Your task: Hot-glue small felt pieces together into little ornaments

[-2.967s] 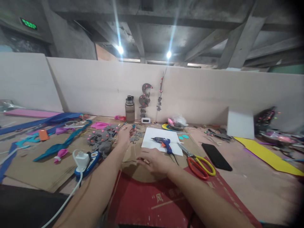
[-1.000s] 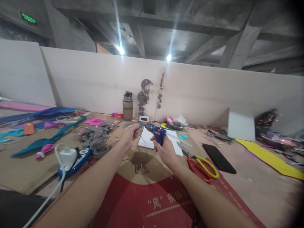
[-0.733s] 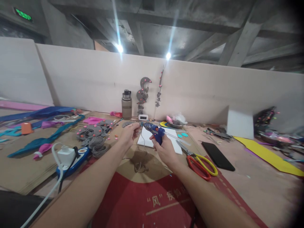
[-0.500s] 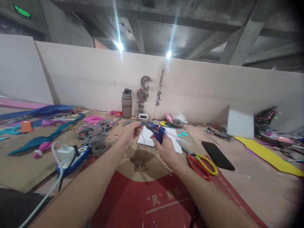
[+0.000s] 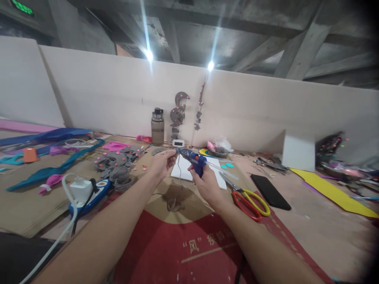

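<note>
In my right hand (image 5: 205,183) is a blue hot glue gun (image 5: 197,161), a clear glue stick (image 5: 222,169) jutting from its rear. Its nozzle points left and meets the fingertips of my left hand (image 5: 164,161). Those fingers are pinched on a thin grey cord (image 5: 179,171), which hangs down to a loose tangle (image 5: 174,204) on the brown-and-red board (image 5: 154,240). Whatever small piece may be at the nozzle is too small to make out. White paper (image 5: 182,173) lies beneath the glue gun, with red-and-yellow scissors (image 5: 248,201) to the right of my right hand.
Left of my arms lie grey yarn (image 5: 121,178), grey felt pieces with pink dots (image 5: 114,159) and a blue power strip (image 5: 97,195) with a white plug. A phone (image 5: 271,191) rests at right. A bottle (image 5: 158,128) stands by the back panel (image 5: 118,94).
The view has shifted very slightly. Both hands keep almost the same pose, with the glue gun's nozzle still at my left fingertips.
</note>
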Available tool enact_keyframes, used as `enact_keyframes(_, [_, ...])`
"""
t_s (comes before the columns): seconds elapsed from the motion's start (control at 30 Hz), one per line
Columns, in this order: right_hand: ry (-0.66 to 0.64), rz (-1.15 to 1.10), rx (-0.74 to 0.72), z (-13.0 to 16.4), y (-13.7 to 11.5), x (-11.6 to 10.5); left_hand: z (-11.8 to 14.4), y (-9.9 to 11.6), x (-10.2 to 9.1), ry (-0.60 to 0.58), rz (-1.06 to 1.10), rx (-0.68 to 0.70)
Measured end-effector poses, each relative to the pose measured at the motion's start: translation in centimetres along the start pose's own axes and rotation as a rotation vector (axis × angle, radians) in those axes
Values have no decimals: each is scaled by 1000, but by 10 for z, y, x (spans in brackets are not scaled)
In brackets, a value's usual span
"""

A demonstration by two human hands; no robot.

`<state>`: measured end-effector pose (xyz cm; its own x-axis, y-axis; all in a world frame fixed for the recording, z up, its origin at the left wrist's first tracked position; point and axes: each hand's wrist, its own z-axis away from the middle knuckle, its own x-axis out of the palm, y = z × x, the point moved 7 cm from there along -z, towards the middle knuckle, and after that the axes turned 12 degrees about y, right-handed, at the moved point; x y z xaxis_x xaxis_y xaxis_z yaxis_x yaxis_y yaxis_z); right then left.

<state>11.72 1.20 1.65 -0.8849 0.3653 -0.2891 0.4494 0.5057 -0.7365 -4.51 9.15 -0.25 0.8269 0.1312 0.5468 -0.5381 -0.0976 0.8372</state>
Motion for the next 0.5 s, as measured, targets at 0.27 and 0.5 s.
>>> enact_keyframes(0.27, [-2, 11, 3, 0, 0, -1, 4, 5, 6, -37, -61, 64])
enact_keyframes(0.5, [-7, 16, 1, 0, -3, -1, 4, 6, 7, -59, -102, 127])
